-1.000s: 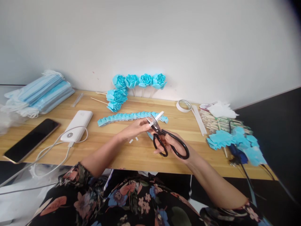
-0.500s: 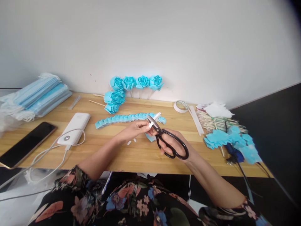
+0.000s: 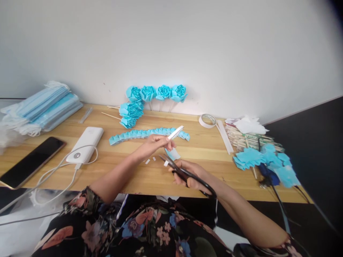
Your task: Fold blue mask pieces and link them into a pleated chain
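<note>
My left hand (image 3: 157, 145) pinches a narrow white strip (image 3: 176, 132) that points up and to the right. Below and to the right of it, my right hand (image 3: 191, 174) grips black-handled scissors (image 3: 180, 172), whose blades point left, low over the table. A small white piece (image 3: 166, 163) is by the blades; whether it touches them I cannot tell. Two tiny white scraps (image 3: 147, 161) lie left of the scissors. Just behind the blades rests a light blue piece of material (image 3: 173, 153). A pleated light blue strip (image 3: 139, 134) stretches across the table behind my left hand, which partly hides it.
Several blue handmade flowers (image 3: 163, 92) on sticks stand or lie at the back. Left are stacked face masks (image 3: 40, 107), a phone (image 3: 32, 162) and a cabled power bank (image 3: 85, 144). Right are a tape roll (image 3: 207, 121), white strips (image 3: 225, 137), sticks (image 3: 238, 137) and blue pieces (image 3: 249, 158).
My right hand has brought the scissors down and away from the white strip. A small white piece now shows apart from the strip, near the blades. The left hand still holds the strip.
</note>
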{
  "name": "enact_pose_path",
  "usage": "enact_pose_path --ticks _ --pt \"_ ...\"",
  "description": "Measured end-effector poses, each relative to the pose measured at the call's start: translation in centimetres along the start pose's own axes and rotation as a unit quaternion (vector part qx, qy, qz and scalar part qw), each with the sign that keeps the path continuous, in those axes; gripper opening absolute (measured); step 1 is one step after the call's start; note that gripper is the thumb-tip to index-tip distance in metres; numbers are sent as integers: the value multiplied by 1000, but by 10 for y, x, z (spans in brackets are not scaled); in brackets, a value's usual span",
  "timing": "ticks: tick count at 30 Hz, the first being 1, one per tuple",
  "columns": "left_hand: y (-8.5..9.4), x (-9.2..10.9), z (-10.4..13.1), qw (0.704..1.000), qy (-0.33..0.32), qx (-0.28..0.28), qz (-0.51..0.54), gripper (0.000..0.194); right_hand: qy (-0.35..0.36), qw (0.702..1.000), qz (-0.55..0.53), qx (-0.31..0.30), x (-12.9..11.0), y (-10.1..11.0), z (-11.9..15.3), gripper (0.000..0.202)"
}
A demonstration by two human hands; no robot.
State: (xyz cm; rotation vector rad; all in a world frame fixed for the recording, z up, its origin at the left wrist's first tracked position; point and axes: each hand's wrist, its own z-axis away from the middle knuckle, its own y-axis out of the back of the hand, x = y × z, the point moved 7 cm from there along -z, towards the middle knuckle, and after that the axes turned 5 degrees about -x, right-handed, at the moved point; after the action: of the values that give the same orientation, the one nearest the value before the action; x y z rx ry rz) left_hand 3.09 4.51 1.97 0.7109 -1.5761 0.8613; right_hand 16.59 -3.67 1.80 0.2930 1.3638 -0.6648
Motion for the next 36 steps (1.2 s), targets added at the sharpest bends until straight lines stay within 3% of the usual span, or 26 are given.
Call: enact_pose_path --ticks 8,19,26,36 --pt "-4 0 0 1000 8 -24 -4 49 85 996 7 23 -21 25 12 52" --pt "-6 0 1 997 37 -56 -44 47 80 996 12 43 -16 36 10 49" --pt "-3 5 0 997 2 -30 -71 45 89 993 28 72 -24 34 8 50" --pt "-4 9 0 994 -21 -36 -101 48 54 993 18 108 -18 34 7 52"
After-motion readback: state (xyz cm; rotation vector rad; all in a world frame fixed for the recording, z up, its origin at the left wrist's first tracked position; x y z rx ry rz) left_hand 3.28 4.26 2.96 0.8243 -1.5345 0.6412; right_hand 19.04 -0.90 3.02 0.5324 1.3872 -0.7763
